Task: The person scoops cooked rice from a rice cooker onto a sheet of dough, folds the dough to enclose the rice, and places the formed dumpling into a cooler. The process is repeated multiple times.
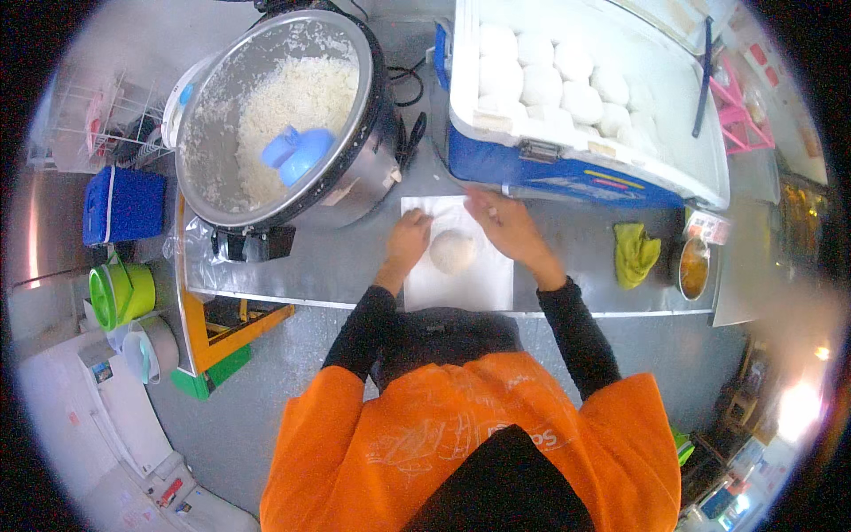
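A sheet of white wrapping paper [425,292] lies on the metal counter in front of me. On its middle rests a round, flattened portion of rice [453,252]. My left hand [409,236] is at the paper's left side, fingers curled over it beside the rice. My right hand [502,223] is over the paper's upper right part, with its fingertips at the far edge and slightly blurred. Whether either hand pinches the paper cannot be made out. Behind to the left, a large cooker pot [219,139] holds loose cooked rice [299,86] and a blue scoop or paddle [306,156].
A blue-and-white cooler box [532,159] at the back right holds several wrapped white bundles [582,100]. On the counter's right are a yellow-green cloth [635,255] and a metal container of orange-brown food [693,268]. Green pail [136,292] stands at left.
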### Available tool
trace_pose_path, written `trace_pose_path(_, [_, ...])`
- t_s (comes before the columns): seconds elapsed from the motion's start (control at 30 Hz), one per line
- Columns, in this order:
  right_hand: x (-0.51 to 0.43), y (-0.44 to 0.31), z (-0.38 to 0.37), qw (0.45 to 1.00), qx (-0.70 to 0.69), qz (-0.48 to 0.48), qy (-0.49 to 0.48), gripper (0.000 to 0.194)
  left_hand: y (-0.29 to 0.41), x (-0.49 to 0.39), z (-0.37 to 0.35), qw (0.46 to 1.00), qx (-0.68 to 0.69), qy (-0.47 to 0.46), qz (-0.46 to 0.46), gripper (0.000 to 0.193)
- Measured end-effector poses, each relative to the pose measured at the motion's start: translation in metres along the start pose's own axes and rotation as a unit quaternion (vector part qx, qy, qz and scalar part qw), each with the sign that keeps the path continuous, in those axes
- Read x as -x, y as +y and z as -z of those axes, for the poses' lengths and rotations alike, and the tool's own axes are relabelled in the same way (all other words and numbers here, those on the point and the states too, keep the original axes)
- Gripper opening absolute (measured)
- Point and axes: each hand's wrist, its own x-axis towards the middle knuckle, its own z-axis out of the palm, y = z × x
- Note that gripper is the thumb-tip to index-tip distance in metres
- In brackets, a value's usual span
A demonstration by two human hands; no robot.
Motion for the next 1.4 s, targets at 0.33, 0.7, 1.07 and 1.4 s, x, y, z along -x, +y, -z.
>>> trace_pose_path(0.33, [-0.053,0.125,-0.112,0.988,0.098,0.114,-0.022,0.029,0.004,0.021,-0.009,0.998,0.044,0.046,0.022,0.027])
trace_pose_path(0.7, [-0.076,0.115,-0.122,0.977,0.151,0.147,-0.038,0.027,0.000,0.026,-0.021,0.997,0.053,0.058,0.028,0.033])
trace_pose_path(1.07, [-0.089,0.100,-0.131,0.983,0.114,0.123,-0.074,0.020,0.006,0.021,-0.007,0.995,0.076,0.041,0.041,0.033])
trace_pose_path(1.4, [-0.059,0.113,-0.083,0.974,0.106,0.114,-0.164,0.029,0.004,-0.009,0.040,0.911,0.308,-0.003,0.276,0.047])
